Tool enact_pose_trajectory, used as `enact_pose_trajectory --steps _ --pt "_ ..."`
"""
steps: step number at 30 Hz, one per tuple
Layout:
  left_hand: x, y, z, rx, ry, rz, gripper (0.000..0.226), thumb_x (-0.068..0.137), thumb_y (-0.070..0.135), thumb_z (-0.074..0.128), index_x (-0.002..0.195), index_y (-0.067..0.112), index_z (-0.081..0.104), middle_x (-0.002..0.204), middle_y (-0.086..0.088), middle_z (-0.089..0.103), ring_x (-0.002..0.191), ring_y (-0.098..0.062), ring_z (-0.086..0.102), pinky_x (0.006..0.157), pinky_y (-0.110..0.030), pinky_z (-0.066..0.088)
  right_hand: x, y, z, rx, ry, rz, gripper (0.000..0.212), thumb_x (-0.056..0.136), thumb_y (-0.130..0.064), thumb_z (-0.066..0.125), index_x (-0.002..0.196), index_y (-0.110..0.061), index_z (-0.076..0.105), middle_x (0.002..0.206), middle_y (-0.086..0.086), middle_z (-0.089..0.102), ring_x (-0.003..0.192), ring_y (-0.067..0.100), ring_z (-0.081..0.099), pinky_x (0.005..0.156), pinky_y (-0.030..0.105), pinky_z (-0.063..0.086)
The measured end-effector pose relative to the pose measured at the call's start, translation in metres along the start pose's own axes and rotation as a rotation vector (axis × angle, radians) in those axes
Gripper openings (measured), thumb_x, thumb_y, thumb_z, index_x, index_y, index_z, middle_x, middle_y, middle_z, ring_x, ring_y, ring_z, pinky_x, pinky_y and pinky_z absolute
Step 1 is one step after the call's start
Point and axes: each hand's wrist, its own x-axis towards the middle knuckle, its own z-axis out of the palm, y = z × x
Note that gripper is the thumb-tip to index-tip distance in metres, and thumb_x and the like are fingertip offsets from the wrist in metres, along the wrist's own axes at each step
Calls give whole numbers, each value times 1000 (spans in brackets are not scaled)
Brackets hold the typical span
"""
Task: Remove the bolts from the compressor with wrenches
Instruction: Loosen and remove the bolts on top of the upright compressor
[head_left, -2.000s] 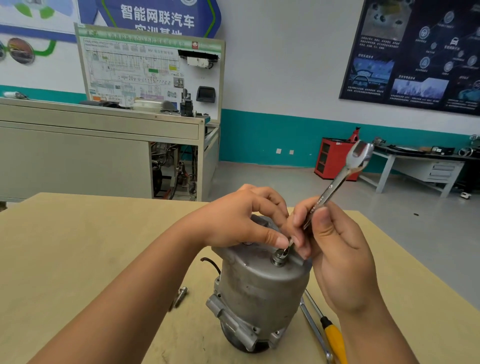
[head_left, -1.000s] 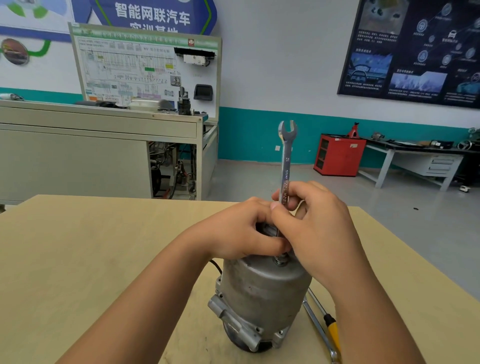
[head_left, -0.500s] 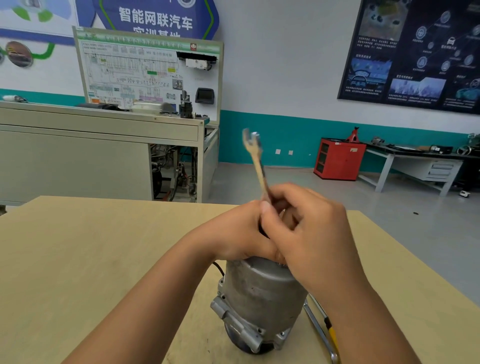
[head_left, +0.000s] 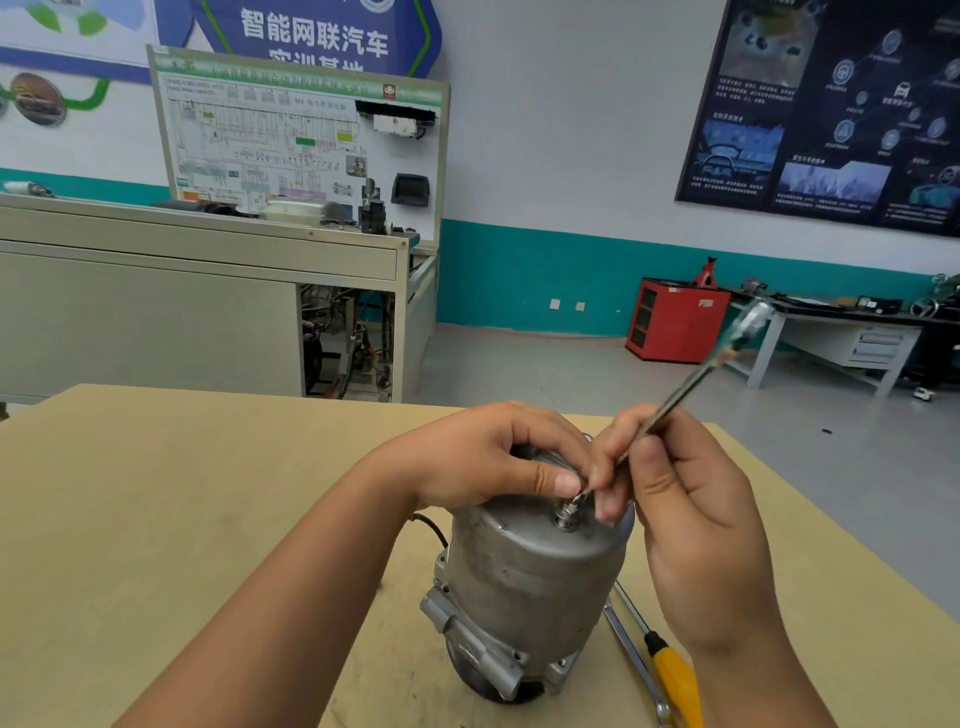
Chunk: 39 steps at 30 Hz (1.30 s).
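Observation:
A grey metal compressor stands upright on the wooden table. A bolt sticks up from its top, near the front edge. My left hand rests over the compressor's top, its thumb tip beside the bolt. My right hand grips a slim steel wrench. The wrench's lower end sits at the bolt, and its blurred upper end points up and to the right.
A second wrench and a yellow-handled screwdriver lie on the table right of the compressor, partly under my right forearm. A black wire leaves the compressor's left side. The table's right edge is near my right arm.
The wrench swung from upper right to upright, on to the upper left, and is now back at the upper right. My left hand stayed on the compressor's top.

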Motion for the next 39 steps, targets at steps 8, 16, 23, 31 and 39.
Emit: enact_pose_trajectory --steps 8,16,23,31,39 --pt "1 -4 3 23 91 -6 19 80 13 73 71 27 63 92 3 63 90 3 57 83 -11 41 9 8 4 118 221 121 26 90 -44 47 79 -25 61 62 -2 58 46 8 40 45 20 38" --pt "0 -9 0 -112 105 -52 19 79 10 72 65 20 65 80 18 62 88 -8 61 84 -23 47 43 -6 -1 -80 97 217 18 93 0 48 89 -17 55 65 -5 67 36 4 39 35 16 34" --pt "-3 -7 -2 -114 70 -47 26 84 19 64 94 -5 66 90 -14 59 86 -24 56 87 -44 46 56 -7 8 -68 -127 354 20 99 -5 37 89 -15 51 51 -9 49 36 1 37 36 14 30" --pt "0 -12 0 -190 87 -77 20 76 10 73 65 21 62 68 12 63 71 -5 59 76 -20 49 46 -5 16 -162 -196 157 21 91 -34 45 81 -24 60 57 -7 50 55 8 47 57 31 40" --pt "-1 -3 0 -145 34 -30 47 82 3 68 54 40 58 63 24 56 66 9 52 69 -4 39 28 -8 5 -1 -133 80 24 87 -41 50 75 -26 66 61 2 62 50 4 51 54 15 41"
